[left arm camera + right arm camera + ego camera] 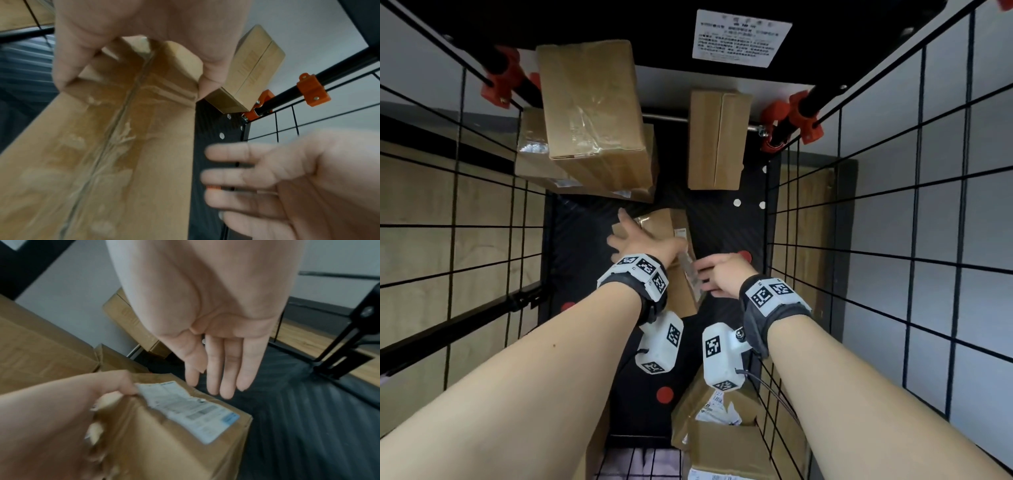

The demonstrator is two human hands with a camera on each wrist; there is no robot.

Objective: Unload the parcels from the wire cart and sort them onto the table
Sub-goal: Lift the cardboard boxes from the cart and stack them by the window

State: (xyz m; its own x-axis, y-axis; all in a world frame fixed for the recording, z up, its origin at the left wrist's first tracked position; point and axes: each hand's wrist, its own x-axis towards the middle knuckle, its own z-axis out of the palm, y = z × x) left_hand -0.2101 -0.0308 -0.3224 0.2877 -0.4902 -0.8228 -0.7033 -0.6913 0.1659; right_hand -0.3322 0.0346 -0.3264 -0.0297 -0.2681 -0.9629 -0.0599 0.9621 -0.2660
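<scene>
Head view looks straight down into the black wire-mesh cart [482, 226], where both arms reach toward a long, narrow brown cardboard parcel sealed with clear tape [671, 246] lying on the cart's dark ribbed floor [726, 222]. The left hand [633, 240] lies over the parcel's far end, fingers curled over its top edge and thumb down one side, a hold that looks meant to tip or lift the box by that end. The right hand [717, 274] is flat and empty, fingers straight and together, just beside the long side that carries a torn white shipping label [185, 408]; I judge it is coming in to support that side, since a box this long would swing if raised by one end alone. Whether those fingers already touch the cardboard cannot be told. Other parcels remain in the cart: a large taped brown carton stacked on others [592, 113] at the far left, a slimmer brown box [717, 140] at the far right, and crumpled labelled cartons [722, 428] nearest the person. No desk is in view.
</scene>
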